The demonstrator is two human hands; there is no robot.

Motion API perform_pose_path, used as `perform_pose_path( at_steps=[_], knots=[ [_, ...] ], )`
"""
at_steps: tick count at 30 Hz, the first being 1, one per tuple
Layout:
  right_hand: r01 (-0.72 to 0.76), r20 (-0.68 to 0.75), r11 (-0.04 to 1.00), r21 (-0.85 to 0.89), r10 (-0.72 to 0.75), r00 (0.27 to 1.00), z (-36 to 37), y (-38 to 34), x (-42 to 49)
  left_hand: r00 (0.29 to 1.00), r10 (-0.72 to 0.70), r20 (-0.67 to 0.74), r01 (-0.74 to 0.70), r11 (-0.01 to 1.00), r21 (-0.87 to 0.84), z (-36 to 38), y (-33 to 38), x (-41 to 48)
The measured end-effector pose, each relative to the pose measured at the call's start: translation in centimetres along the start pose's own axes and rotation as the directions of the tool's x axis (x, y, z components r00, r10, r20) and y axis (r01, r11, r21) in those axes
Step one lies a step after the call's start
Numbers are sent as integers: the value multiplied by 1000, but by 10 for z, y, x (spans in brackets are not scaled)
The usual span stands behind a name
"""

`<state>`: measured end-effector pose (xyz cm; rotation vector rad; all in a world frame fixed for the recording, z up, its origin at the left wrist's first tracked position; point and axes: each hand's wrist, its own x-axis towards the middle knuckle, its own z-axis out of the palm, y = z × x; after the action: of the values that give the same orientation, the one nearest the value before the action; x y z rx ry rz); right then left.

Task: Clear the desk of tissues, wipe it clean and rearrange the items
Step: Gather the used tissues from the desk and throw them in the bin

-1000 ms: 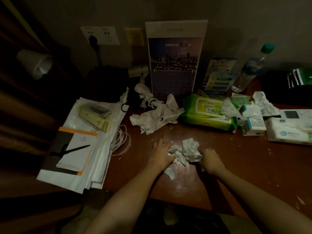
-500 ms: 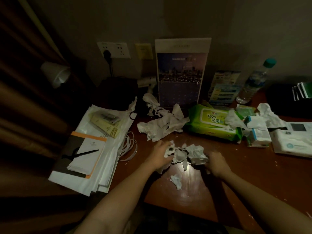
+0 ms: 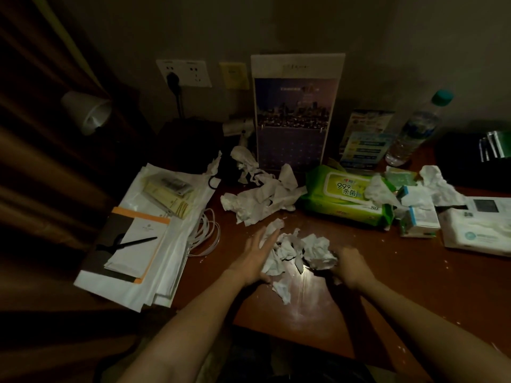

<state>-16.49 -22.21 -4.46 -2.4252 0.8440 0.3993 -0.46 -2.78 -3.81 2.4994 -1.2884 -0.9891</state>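
Nearest, a small torn scrap of white tissue lay on the brown wooden desk just behind the left hand's thumb, likely shed from the bundle. The left hand had its fingers straight and spread, pressing the loose wad of crumpled white tissues sideways, apparently to herd it. The wad sat between both sets of fingers. The right hand cupped its far side; its fingers were hidden behind paper in dim light, so I cannot tell whether they pinched it. Just beyond the left fingertips sprawled a larger heap of crumpled white tissues, not yet gathered. Farther, past the right fingers, lay a green plastic pack of wet wipes, probably for the wiping
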Motion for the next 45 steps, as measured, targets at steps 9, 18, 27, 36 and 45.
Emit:
perform_pose_path(
  at_steps=[9, 18, 27, 36, 45],
  knots=[
    [26, 1, 999, -19, -26, 1000, -2, 7, 3, 992, 118, -39, -114, 988, 101, -1, 21, 28],
    [44, 29, 999, -22, -43, 999, -10, 8, 8, 980, 187, 62, -197, 944, 263, 2, 24, 51],
    [50, 51, 999, -17, -49, 997, -14, 6, 3, 994, 108, -23, -108, 994, -28, 8, 16, 44],
    [89, -5, 995, 49, -89, 996, -21, 3, -5, 998, 24, -65, -33, 990, -139, -5, 11, 27],
    [214, -172, 966, 147, -188, 967, -63, 6, -10, 972, 38, -234, -79, 982, -170, -46, 47, 14]
  ],
)
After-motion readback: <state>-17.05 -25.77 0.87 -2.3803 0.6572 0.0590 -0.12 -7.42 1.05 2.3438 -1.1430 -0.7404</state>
